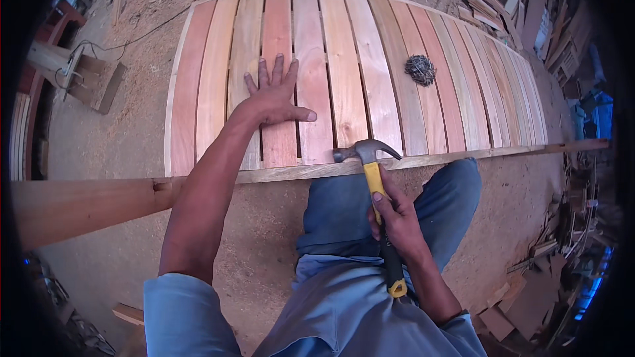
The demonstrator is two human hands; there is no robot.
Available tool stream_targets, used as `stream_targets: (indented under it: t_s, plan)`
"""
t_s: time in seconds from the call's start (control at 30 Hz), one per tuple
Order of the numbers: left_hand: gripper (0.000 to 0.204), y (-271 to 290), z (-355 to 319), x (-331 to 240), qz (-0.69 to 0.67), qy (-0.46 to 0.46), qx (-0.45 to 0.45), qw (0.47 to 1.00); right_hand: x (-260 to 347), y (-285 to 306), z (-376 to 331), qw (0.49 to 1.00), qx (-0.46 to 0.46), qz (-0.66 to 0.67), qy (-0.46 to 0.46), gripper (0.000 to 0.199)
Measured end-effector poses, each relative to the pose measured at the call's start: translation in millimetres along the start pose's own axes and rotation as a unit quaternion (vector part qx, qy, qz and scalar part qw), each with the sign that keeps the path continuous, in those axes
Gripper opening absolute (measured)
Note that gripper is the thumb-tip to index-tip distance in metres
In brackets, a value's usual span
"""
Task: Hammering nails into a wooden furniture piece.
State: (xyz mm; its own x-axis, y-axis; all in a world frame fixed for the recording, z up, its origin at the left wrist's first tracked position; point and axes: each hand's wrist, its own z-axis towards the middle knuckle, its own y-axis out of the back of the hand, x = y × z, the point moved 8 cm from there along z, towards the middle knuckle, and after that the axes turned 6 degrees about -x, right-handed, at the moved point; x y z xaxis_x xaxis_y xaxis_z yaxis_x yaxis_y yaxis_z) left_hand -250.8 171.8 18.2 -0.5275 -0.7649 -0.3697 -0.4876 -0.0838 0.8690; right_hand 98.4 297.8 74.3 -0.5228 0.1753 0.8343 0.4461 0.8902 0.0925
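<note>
My left hand point(273, 96) lies with its fingers spread on a slatted wooden panel point(344, 59), across a reddish slat near the panel's left part. In my right hand point(395, 217) is a claw hammer point(372, 175) with a yellow and black handle, gripped around the middle. Its metal head is over the panel's near rail point(297, 172), the striking face to the left and the claw to the right. Whether the head touches the wood I cannot tell. A pile of nails point(420, 70) rests on the slats to the right of both hands.
A thick wooden post point(92, 206) joins the panel's near left corner. Wooden furniture parts point(86, 79) stand at the left. A dark cord point(155, 28) crosses the sawdust-covered floor point(264, 238). Scrap wood is heaped at the far right point(486, 6) and lower right point(529, 297).
</note>
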Motion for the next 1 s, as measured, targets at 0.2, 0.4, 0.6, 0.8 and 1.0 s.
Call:
stream_targets:
  t_s: [0.2, 0.4, 0.6, 0.8, 1.0]
  plan:
    - [0.166, -0.7, 1.2, -2.4, 0.006, -0.001, 0.006, 1.000, -1.9, 1.3, 0.4, 1.000, 0.005, 0.006, -0.002, 0.068]
    - [0.166, 0.4, 0.7, -1.9, 0.005, 0.001, 0.010, 1.000, 2.6, 0.3, -2.3, 1.000, 0.002, 0.006, -0.003, 0.068]
    - [0.166, -2.0, 1.7, -2.1, -0.001, -0.001, 0.024, 1.000, 66.8, -8.8, -36.0, 0.922, -0.075, -0.270, 0.266, 0.073]
    - [0.164, 4.5, -1.4, -4.3, -0.011, -0.008, 0.017, 1.000, 136.8, -7.0, -100.0, 0.845, -0.162, -0.080, 0.503, 0.041]
    - [0.165, -1.1, 1.1, -0.5, -0.007, -0.007, 0.010, 1.000, 31.0, -50.3, -5.9, 0.830, -0.040, -0.443, 0.336, 0.054]
